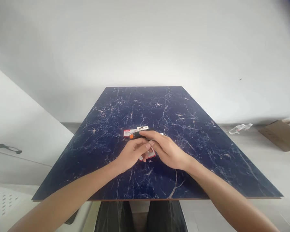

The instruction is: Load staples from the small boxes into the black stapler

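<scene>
My left hand (133,152) and my right hand (168,146) meet above the middle of the dark blue marbled table (145,109). A black tool with an orange end (134,135) lies along the far side of both hands, its right part hidden. My right index finger reaches over this tool, and the right thumb and fingertips pinch close to my left thumb. The left fingers are bent, and whatever they grip is hidden. Red-and-white printed packaging (127,132) and a white label with a black picture (142,128) show just beyond. Another red-edged piece of packaging (149,155) shows below the fingers.
A pale wall (145,48) stands behind the table. On the floor at right are a clear plastic bottle (239,128) and an open cardboard box (280,134). At left is a white cabinet front with a dark handle (9,148). The table's near edge (145,199) runs above my legs.
</scene>
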Tool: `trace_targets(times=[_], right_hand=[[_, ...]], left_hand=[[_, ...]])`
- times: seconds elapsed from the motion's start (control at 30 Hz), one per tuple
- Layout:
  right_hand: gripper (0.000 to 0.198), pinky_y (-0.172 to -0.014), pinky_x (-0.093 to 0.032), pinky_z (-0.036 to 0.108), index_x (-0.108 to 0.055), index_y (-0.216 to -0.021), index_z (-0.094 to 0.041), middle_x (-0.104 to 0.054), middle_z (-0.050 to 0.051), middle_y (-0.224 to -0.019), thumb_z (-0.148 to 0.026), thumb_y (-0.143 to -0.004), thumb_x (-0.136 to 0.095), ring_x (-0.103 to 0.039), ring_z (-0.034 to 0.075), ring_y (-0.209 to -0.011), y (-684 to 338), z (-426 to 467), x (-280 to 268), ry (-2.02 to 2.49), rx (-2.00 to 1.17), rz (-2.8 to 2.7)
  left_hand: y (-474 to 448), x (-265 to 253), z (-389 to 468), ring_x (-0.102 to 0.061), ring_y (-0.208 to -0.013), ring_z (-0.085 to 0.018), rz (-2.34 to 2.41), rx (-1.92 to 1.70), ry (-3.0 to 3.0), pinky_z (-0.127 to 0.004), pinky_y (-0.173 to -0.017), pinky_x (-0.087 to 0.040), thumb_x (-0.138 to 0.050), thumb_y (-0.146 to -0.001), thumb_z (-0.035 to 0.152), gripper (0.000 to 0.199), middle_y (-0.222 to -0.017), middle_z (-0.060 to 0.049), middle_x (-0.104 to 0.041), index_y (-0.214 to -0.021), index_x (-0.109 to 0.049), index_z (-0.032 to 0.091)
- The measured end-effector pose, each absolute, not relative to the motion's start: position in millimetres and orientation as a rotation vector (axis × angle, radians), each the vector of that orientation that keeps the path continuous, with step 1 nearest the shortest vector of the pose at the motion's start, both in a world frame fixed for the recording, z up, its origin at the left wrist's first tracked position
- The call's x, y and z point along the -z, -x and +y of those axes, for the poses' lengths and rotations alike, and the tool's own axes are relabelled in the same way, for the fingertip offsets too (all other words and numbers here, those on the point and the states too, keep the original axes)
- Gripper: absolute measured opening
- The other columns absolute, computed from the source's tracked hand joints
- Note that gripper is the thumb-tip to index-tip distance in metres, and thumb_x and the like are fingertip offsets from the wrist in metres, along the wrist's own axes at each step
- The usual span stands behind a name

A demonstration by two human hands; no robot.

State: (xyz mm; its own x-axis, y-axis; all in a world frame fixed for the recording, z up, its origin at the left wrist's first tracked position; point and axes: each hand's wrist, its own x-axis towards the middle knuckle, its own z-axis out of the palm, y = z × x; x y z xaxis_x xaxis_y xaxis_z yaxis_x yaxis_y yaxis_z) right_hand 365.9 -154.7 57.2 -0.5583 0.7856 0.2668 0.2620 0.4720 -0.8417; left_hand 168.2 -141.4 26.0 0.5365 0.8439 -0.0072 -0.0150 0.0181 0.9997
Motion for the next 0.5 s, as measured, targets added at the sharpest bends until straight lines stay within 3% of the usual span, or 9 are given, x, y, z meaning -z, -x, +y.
trace_targets(times=[0.1,0.23,0.37,0.5], right_hand=[[0.040,-0.090,-0.061,0.046,-0.051,-0.146,-0.027,-0.071,0.010,-0.120,-0.030,-0.108,-0.038,-0.072,0.025,-0.099,-370.6,-151.5,-58.7,0.844,-0.921,-2.105],[0.030,-0.098,-0.057,0.049,-0.070,-0.127,-0.029,-0.067,0.010,-0.128,-0.030,-0.103,-0.052,-0.066,0.028,-0.114,-373.5,-150.0,-59.8,0.816,-0.668,-2.148],[0.024,-0.093,-0.058,0.051,-0.078,-0.113,-0.032,-0.074,0.008,-0.115,-0.033,-0.100,-0.058,-0.069,0.029,-0.106,-382.9,-147.2,-62.4,0.870,-0.600,-2.158],[0.017,-0.087,-0.057,0.048,-0.080,-0.103,-0.032,-0.078,0.005,-0.103,-0.041,-0.095,-0.067,-0.070,0.029,-0.097,-411.2,-131.1,-65.8,1.104,-0.468,-2.023]], left_hand=[[-165.0,-25.8,-139.8,-0.060,-0.058,-0.014,0.761,-0.787,-1.427,-0.029,-0.059,-0.054,-0.062,-0.096,0.052,0.037,-0.065,-0.001,-0.062,-0.086,-0.070,0.017],[-163.9,-26.6,-140.2,-0.059,-0.055,-0.014,0.809,-0.841,-1.464,-0.028,-0.059,-0.053,-0.060,-0.098,0.047,0.033,-0.062,0.001,-0.061,-0.085,-0.068,0.018],[-158.5,-30.1,-141.3,-0.058,-0.051,-0.013,0.859,-0.811,-1.592,-0.026,-0.056,-0.049,-0.054,-0.100,0.044,0.034,-0.061,0.001,-0.063,-0.082,-0.068,0.019],[-138.3,-39.0,-131.2,-0.060,-0.058,-0.014,0.851,-0.828,-2.077,-0.027,-0.060,-0.047,-0.052,-0.101,0.038,0.034,-0.072,-0.003,-0.071,-0.081,-0.072,0.019]])
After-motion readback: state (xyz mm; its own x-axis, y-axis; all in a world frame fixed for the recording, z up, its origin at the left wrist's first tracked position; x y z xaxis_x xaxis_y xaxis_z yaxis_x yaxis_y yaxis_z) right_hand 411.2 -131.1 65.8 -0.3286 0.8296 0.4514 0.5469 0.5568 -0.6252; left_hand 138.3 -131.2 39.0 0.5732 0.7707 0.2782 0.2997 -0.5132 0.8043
